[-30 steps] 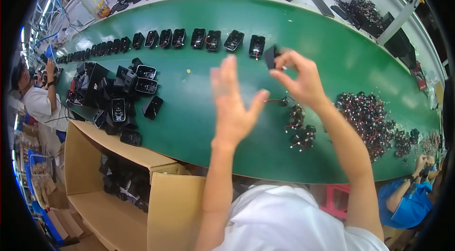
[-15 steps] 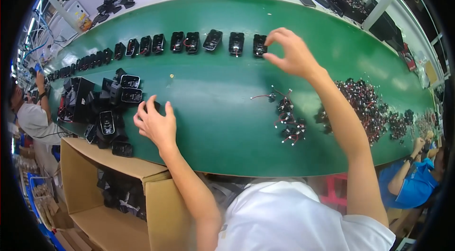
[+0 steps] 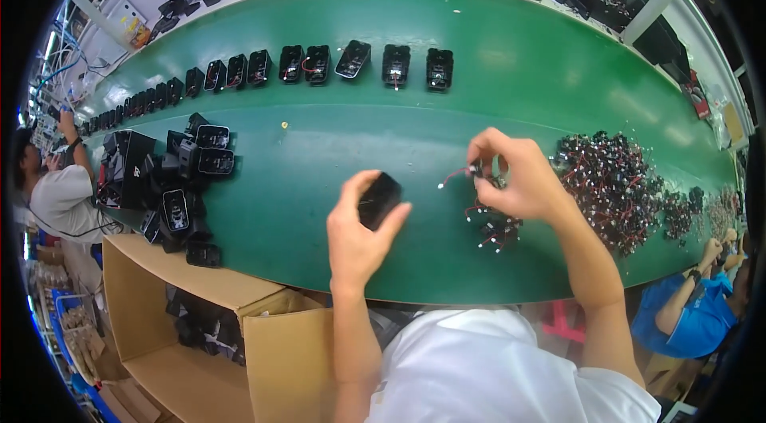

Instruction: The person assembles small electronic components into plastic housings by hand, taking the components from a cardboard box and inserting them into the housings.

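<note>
My left hand (image 3: 361,235) is closed round a black plastic housing (image 3: 381,201) above the middle of the green table. To its right, my right hand (image 3: 517,175) pinches a small black part with a red wire (image 3: 476,169), its white plug dangling to the left. Beneath that hand lies a small cluster of similar wired parts (image 3: 499,230), partly hidden by the fingers. Along the far side runs a row of open black housings, the last one (image 3: 439,69) at the right end; several show red wires inside.
A heap of black housings (image 3: 182,158) sits on the left, above an open cardboard box (image 3: 291,359). A large pile of wired parts (image 3: 610,187) covers the right side. One person (image 3: 60,199) works at far left, another in blue (image 3: 678,319) at far right.
My right hand has left the row's last housing, come nearer and picked up a wired part. My left hand has moved right from the housing heap and now holds a housing.
</note>
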Available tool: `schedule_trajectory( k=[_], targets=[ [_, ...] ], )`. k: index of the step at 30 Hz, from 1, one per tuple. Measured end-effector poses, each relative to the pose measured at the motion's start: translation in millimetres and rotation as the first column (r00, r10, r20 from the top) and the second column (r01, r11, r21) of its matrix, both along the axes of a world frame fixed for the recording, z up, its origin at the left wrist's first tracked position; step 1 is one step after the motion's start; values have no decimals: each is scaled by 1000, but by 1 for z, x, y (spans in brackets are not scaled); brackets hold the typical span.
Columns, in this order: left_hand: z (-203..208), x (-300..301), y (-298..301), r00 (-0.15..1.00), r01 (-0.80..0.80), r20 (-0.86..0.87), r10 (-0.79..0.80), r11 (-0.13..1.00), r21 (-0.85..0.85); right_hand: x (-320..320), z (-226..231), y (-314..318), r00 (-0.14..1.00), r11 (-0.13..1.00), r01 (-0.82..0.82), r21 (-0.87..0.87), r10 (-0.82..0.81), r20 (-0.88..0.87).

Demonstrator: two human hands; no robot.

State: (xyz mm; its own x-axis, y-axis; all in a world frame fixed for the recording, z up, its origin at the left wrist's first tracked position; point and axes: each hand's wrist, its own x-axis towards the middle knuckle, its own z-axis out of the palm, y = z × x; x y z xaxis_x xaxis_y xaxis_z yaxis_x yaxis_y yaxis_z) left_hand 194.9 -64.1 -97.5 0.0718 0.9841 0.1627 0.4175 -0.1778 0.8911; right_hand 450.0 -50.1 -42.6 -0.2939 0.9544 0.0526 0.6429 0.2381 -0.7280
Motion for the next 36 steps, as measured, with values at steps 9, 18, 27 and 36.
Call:
schedule_trajectory(
  k=[9,18,27,36],
  targets=[
    [17,44,-29,928,354,115,-355,935,27,-7,-19,-55,590,923,-10,-386,-306,-747],
    [5,45,-35,780,363,581,-233,925,-116,-7,-7,-74,571,960,107,-258,-272,-774],
    [4,43,-34,724,427,627,-288,901,-80,4,-18,-69,812,976,167,141,-55,-581],
    [-4,60,-42,944,173,170,-282,864,473,-15,-9,-78,849,960,236,149,-129,-512]
  ],
)
